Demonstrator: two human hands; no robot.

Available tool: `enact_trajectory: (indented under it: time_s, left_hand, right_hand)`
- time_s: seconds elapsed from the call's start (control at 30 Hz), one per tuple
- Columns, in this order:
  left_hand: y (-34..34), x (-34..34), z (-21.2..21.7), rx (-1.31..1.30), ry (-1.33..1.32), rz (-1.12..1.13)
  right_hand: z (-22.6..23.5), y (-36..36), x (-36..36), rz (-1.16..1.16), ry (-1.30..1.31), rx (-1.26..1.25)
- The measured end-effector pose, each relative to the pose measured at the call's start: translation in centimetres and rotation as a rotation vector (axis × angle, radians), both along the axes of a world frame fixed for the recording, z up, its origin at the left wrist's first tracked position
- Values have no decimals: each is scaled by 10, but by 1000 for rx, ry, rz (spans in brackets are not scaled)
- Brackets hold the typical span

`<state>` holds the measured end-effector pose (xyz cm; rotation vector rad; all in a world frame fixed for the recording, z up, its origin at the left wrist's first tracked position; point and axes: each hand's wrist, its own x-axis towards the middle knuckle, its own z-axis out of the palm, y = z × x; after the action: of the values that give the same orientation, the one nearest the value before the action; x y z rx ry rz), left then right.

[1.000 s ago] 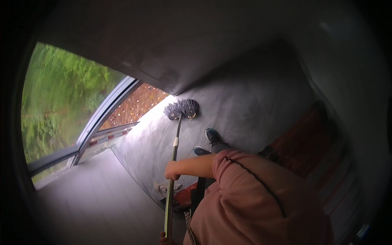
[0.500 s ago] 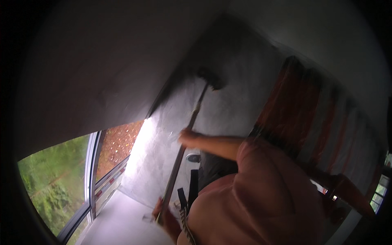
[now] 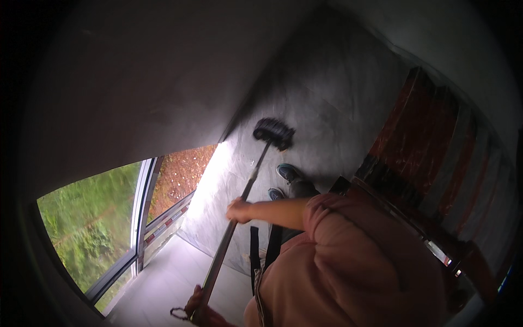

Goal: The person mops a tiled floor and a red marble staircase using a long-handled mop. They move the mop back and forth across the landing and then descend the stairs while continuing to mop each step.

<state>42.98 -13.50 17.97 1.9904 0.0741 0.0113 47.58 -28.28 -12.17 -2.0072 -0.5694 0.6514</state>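
A long-handled broom [image 3: 223, 245] slants across the view, its pole running from the lower left up to a dark, blurred brush head [image 3: 273, 132]. My right hand [image 3: 238, 210] is closed around the middle of the pole, with the arm stretched out from a pink sleeve. Lower down, my left hand [image 3: 194, 303] grips the pole near its end, where a small hanging loop [image 3: 177, 313] sticks out. The brush head is over the grey floor [image 3: 332, 103], just beyond my dark shoes [image 3: 289, 173]; whether it touches the floor I cannot tell.
Dark red steps [image 3: 417, 136] with greyish streaks rise at the right. A metal-framed window [image 3: 143, 204] at the left shows greenery and brown ground outside. A dark wall [image 3: 136, 92] fills the upper left. Dark straps [image 3: 255, 250] hang beside my shirt.
The brush head has come lower in the view, closer to my feet. Both hands keep their hold and sit lower and farther left. My shoes now show more fully.
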Motion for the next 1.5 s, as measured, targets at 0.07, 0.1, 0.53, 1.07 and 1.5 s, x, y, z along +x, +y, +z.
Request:
enact_trajectory:
  time_s: [0.07,0.1,0.53,1.07,1.5]
  left_hand:
    - [9,14,7,9,-56,-25]
    - [11,21,7,6,-78,-43]
    - [-11,55,3,-207,-168,-332]
    - [-512,98,-191,-490,352,-939]
    - [-383,150,-115,-58,231,-967]
  right_hand:
    - [17,20,8,-8,1,94]
    - [23,25,13,-6,-13,119]
    - [110,-67,34,-118,-213,-70]
    - [-13,-608,-31,-941,-293,-770]
    - [-13,-451,28,-668,-56,-425]
